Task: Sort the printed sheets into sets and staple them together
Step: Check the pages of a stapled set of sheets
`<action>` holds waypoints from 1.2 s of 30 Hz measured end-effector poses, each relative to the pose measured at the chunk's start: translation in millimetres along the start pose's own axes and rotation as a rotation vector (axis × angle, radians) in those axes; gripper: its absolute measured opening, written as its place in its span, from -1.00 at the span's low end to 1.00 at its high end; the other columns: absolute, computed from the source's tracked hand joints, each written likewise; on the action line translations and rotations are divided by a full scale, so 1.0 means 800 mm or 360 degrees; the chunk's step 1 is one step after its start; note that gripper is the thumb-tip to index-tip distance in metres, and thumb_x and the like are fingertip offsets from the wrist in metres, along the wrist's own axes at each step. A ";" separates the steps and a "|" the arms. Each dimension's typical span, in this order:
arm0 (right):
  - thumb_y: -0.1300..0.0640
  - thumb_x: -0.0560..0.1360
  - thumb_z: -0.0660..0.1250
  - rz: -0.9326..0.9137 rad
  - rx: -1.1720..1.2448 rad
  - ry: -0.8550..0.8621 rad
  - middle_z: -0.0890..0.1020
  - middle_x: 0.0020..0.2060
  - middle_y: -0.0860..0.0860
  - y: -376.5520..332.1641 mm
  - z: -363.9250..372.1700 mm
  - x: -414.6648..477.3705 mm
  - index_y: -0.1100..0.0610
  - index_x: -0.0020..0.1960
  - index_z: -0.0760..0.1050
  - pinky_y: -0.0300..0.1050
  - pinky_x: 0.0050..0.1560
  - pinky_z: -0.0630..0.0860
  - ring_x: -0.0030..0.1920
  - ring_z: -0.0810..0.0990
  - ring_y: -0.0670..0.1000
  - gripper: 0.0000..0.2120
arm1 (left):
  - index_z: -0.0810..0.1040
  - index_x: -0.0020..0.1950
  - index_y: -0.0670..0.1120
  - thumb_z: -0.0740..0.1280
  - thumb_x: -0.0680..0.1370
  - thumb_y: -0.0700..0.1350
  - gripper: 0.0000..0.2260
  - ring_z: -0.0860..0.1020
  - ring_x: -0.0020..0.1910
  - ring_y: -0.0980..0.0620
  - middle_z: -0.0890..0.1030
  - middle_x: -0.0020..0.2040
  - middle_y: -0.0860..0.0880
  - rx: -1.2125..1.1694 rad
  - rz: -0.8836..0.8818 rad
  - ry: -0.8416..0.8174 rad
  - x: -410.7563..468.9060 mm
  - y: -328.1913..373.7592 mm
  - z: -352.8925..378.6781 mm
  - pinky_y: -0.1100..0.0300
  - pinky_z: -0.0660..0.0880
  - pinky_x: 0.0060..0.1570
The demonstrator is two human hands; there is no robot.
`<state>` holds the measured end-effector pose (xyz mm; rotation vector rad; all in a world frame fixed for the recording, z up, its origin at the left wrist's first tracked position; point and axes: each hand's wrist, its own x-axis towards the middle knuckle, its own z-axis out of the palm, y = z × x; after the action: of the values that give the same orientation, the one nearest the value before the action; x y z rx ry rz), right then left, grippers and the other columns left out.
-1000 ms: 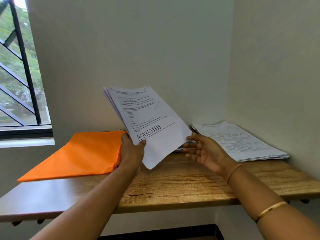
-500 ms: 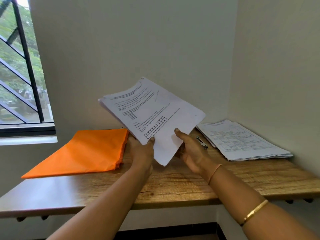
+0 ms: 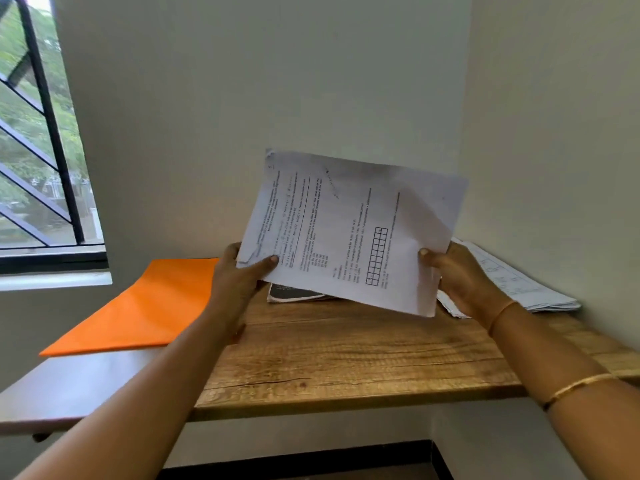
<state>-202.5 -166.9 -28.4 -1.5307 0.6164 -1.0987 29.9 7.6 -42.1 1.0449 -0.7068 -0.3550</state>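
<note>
Over the desk [image 3: 346,358] you hold one sheaf [image 3: 353,233] up with two hands. It is turned sideways, so the print runs up the page, with one small grid near its lower edge. Your left hand [image 3: 235,282] pinches the lower left corner, thumb on the front and fingers behind. Your right hand [image 3: 460,278] grips the lower right edge the same way, thumb on the front. The sheaf is clear of the desk and tilted, right corner lower. Its sheet count can't be told; a few edges show at the left corner.

One pile [image 3: 519,282] of printed sheets lies flat at the desk's right end by the wall, partly behind your right hand. One orange folder [image 3: 145,306] lies flat on the left, beside your left hand. One dark booklet [image 3: 294,294] lies under the sheaf, mostly hidden. Two bangles [image 3: 502,311] sit on your right arm, one at the wrist and one further up. One barred window [image 3: 34,133] is at far left.
</note>
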 end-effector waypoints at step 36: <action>0.28 0.57 0.21 0.0454 -0.0296 0.0208 0.52 0.10 0.17 0.033 0.000 0.021 0.25 0.34 0.37 0.03 0.13 0.40 0.06 0.47 0.18 -0.66 | 0.48 0.01 -0.24 0.29 0.58 -0.13 -0.84 0.62 -0.16 -0.06 0.61 -0.09 -0.21 -0.0271 -0.0670 0.0222 0.019 -0.002 -0.024 0.18 0.60 -0.33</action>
<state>-190.9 -187.9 -47.9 -1.4788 1.0176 -0.9469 54.4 10.8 -44.3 1.0410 -0.3203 -0.6863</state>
